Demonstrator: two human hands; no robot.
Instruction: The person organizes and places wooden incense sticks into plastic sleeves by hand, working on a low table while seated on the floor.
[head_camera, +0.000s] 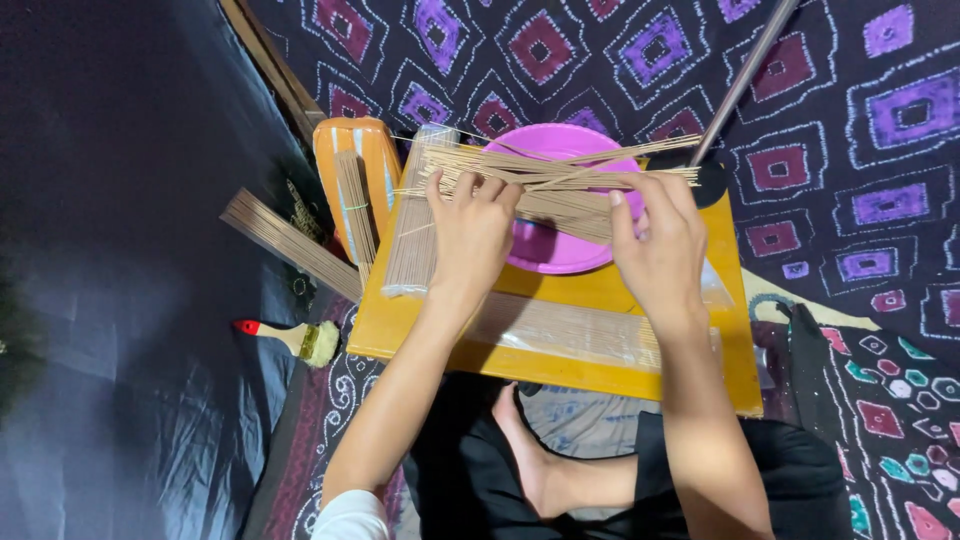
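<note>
1. Patterned purple cloth (880, 120) surrounds a yellow wooden worktop (560, 365).
2. Thin tan sticks (560, 170) fan across a round pink bowl (550, 250); left hand (470, 235) and right hand (660, 250) fingers pinch them.
3. Clear-wrapped stick packets (575, 330) lie near; a paintbrush (300, 340) rests left; a metal pole (745, 80) slants far right.

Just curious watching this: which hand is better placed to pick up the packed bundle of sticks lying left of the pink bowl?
Probably the left hand: it sits directly beside the packed bundle, while the right hand is across the pink bowl.
</note>
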